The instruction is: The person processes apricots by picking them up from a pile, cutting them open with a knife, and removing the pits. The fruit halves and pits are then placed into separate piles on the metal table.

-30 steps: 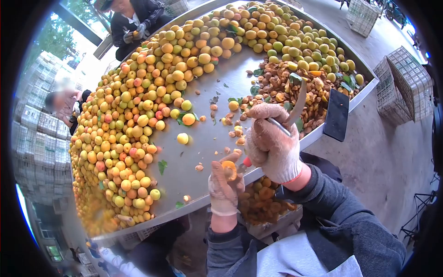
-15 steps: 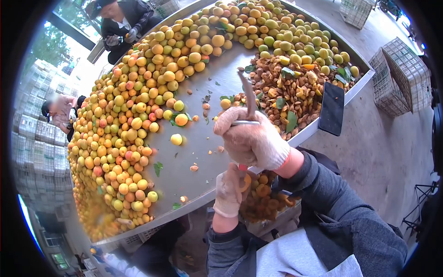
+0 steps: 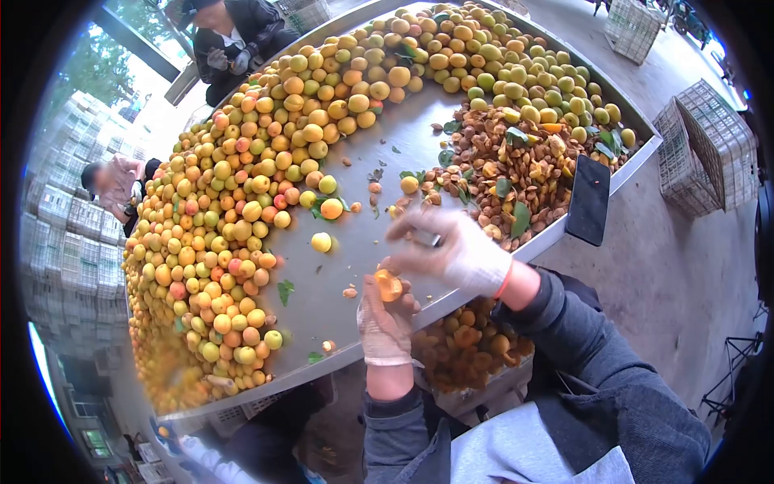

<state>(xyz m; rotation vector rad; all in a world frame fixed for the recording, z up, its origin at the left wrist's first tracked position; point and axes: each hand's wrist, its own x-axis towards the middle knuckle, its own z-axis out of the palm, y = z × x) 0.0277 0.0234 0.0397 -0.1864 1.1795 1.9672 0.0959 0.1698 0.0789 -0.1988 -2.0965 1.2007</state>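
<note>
At the lower centre of the frame the left hand (image 3: pixel 385 321), in a pale knit glove, is closed round a split orange apricot (image 3: pixel 388 285). The cut flesh faces up, just over the near rim of the round stainless-steel table (image 3: pixel 355 242). Just above and right of it the right hand (image 3: pixel 451 248), gloved likewise, is smeared by motion. A glint of metal shows under its fingers, but whether it grips anything I cannot tell. Below the rim sits a crate of halved orange fruit (image 3: pixel 468 347).

The step in hand looks like stoning — the fruit is opened, and the pit is hidden from here. The next move calls for a steady left grip and a short scoop kept clear of the thumb.

Farther up, right of centre, lies a heap of brown pits (image 3: pixel 516 173), with a flat black phone (image 3: pixel 588 202) on the rim. Beyond lies a wide bank of whole yellow and orange apricots (image 3: pixel 242 185). At the upper left, another person's gloved hands (image 3: pixel 226 58) are at the far edge.
</note>
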